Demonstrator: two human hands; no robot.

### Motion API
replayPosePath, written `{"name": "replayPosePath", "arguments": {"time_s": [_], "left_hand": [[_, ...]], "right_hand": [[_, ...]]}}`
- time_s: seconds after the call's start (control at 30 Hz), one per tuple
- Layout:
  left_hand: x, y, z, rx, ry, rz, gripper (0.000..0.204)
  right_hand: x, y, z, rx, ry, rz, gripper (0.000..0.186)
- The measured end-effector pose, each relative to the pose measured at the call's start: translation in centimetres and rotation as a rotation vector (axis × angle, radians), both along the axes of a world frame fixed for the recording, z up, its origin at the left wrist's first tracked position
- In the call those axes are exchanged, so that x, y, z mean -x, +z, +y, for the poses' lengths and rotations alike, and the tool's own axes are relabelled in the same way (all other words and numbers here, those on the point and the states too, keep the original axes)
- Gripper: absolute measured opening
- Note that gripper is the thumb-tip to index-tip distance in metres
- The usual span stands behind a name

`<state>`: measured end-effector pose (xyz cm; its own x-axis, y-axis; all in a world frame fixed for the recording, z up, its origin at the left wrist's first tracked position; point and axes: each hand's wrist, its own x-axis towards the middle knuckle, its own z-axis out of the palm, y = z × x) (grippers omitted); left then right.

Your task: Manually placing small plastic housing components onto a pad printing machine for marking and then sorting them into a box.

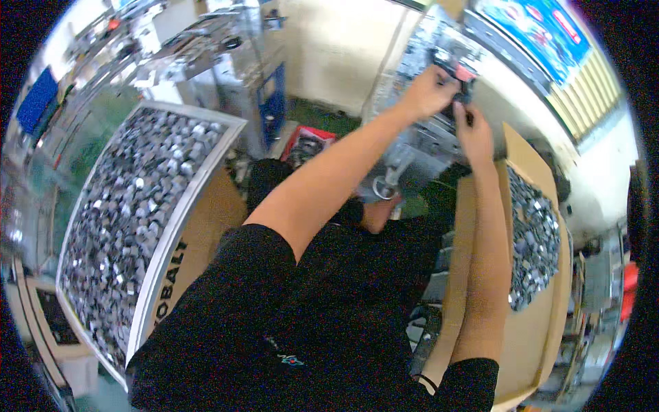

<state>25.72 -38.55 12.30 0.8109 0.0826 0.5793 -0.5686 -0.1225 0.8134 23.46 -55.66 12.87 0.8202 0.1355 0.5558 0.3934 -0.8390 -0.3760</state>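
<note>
Both my arms reach forward to a grey metal machine [439, 134] at the upper right. My left hand [431, 93] is closed, its fingertips beside a dark machine part with a pinkish-red piece [465, 72] on it. Just below and to the right, my right hand [475, 136] has its fingers curled together against the same dark part. Blur and the fingers hide what either hand grips. To my left lies a metal-rimmed tray [180, 230] heaped with small grey metal pieces [137, 206]. An opened cardboard box [532, 343] by my right forearm contains similar pieces [534, 237].
A red box [322, 132] with dark items stands on the floor ahead. Below the machine are a metal ring [384, 187] and a bare foot [377, 215]. A blue cabinet [272, 103] stands behind the tray, and a bright blue panel [539, 34] is at the top right.
</note>
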Motion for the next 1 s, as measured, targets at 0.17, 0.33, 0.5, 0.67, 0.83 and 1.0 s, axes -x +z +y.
{"name": "replayPosePath", "arguments": {"time_s": [0.17, 0.33, 0.5, 0.67, 0.83, 1.0], "left_hand": [[9.4, -1.9, 2.3, 0.059, -0.047, -0.204, 0.037], [18.6, -4.0, 15.3, -0.227, 0.196, 0.048, 0.037], [26.3, -3.2, 27.9, -0.344, 0.645, 0.127, 0.032], [31.6, -5.6, 40.6, -0.360, 0.878, 0.160, 0.037], [36.4, -9.1, 49.5, -0.658, 1.021, 0.420, 0.047], [37.0, -11.1, 51.1, -0.707, 1.049, 0.663, 0.050]], "right_hand": [[2.6, -2.6, -2.1, 0.019, 0.014, -0.207, 0.042], [3.8, -4.8, -1.0, 0.284, -0.024, -0.478, 0.042], [5.9, -6.9, 0.3, 0.228, -0.035, -0.583, 0.041], [6.1, -7.7, -0.3, 0.157, 0.016, -0.600, 0.038], [5.3, -8.1, -0.4, 0.134, 0.034, -0.597, 0.039], [6.0, -7.9, -0.2, 0.163, 0.029, -0.565, 0.039]]}}
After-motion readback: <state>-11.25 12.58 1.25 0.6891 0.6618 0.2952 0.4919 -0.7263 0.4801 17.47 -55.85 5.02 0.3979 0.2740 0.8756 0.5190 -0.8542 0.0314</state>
